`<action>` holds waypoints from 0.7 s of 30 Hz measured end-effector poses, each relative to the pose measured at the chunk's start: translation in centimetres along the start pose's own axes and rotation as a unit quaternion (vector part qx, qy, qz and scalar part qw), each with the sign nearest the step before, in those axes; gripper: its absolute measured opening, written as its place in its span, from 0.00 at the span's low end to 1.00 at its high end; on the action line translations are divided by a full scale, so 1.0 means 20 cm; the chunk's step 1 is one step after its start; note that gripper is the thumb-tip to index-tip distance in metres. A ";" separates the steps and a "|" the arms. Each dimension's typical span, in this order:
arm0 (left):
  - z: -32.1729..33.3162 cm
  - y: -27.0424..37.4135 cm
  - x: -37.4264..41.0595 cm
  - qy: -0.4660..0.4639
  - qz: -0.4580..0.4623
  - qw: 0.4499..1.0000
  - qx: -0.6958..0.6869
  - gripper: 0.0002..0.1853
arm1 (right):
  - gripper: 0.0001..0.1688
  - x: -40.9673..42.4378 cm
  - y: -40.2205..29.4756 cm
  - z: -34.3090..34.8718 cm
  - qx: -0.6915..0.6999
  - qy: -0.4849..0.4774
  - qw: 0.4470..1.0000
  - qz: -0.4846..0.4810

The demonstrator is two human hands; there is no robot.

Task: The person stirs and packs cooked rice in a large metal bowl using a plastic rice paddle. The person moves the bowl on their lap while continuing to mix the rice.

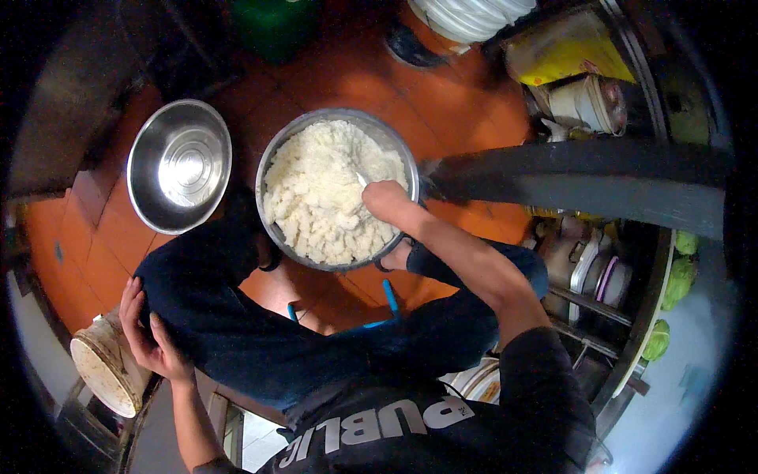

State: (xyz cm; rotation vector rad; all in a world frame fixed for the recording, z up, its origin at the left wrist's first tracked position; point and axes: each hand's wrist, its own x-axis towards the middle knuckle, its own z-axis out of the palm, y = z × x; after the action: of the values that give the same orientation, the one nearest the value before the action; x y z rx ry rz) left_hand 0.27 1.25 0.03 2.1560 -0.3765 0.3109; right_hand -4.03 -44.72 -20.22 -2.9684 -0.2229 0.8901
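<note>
A wide metal bowl (259, 186) stands on the floor between my feet, filled with a white, crumbly, clumped food (323, 183) that may be rice or dough. My right hand (389, 202) reaches over its right side, closed around a white utensil (360, 179). The utensil's lower end is buried in the white mass, so its shape is hidden. Fingers apart, my left hand (155, 340) rests against my left knee (172, 284) and holds nothing. To the left of the bowl sits a shiny steel basin (145, 169), its bare bottom showing.
Orange tiles (89, 249) cover the floor. A dark post (580, 172) rises right of the bowl. Beyond it, a shelf holds lidded containers (586, 266), with green cabbages (678, 284) on the top. A stained white bucket (109, 370) stands by my left hand; stacked white tubs (474, 18) are ahead.
</note>
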 end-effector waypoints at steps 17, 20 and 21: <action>0.05 0.03 0.01 -0.003 -0.004 1.000 -0.008 0.16 | 0.10 -0.33 0.21 -0.33 0.023 0.032 0.993 0.113; 0.05 0.03 0.01 0.001 -0.002 1.000 -0.019 0.16 | 0.11 -0.27 0.32 -0.29 -0.013 -0.008 0.991 0.134; 0.06 0.03 0.01 0.001 -0.001 1.000 -0.015 0.16 | 0.11 -0.24 0.34 -0.26 -0.019 -0.005 0.990 0.139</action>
State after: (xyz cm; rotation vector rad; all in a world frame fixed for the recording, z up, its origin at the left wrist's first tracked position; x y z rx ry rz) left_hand 0.39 -0.04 -0.04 2.1260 -0.3750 0.3041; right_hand -4.23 -52.01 -13.80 -3.0800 0.1804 0.9339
